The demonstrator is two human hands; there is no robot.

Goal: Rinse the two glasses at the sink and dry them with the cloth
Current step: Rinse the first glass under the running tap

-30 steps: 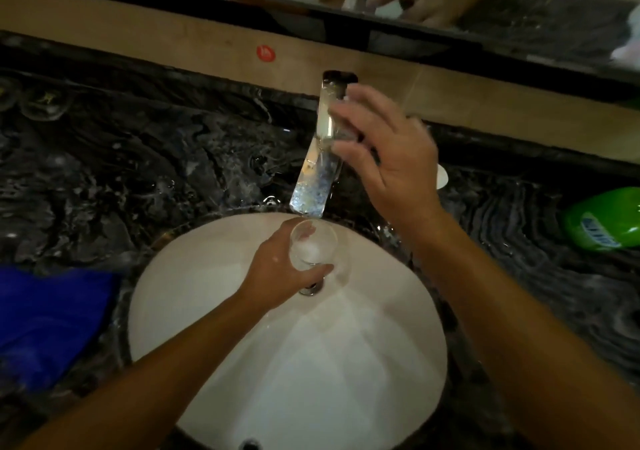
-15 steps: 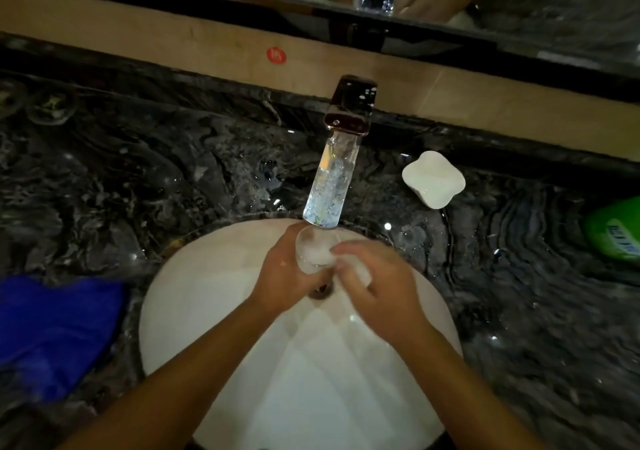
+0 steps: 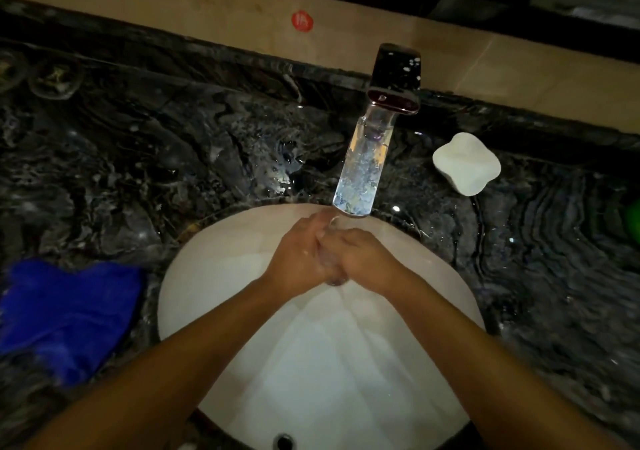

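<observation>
A small clear glass (image 3: 329,259) is sitting between the two hands over the middle of the white basin (image 3: 221,276), just below the faucet's outlet, and only its rim near the spout and a bit of its base below the fingers are showing, the rest being hidden by the hands. The left hand (image 3: 298,259) is wrapping its curled fingers around the glass from the left side, and the right hand (image 3: 363,259) is curling around it from the right, the two sets of knuckles meeting over the glass. Water is streaming through the clear, lit spout of the faucet (image 3: 363,169), whose dark glossy top is standing at the back edge of the basin. Both forearms are reaching in from the bottom of the view across the basin. The dark veined stone counter (image 3: 138,159) is surrounding the basin and is looking wet near the faucet. A blue cloth (image 3: 65,314) is lying crumpled on the counter to the left of the basin, well apart from the hands. A white lobed object (image 3: 465,162), which I cannot identify further, is resting on the counter to the right of the faucet. A round red sticker (image 3: 302,21) is showing on the tan wall strip behind the counter.
</observation>
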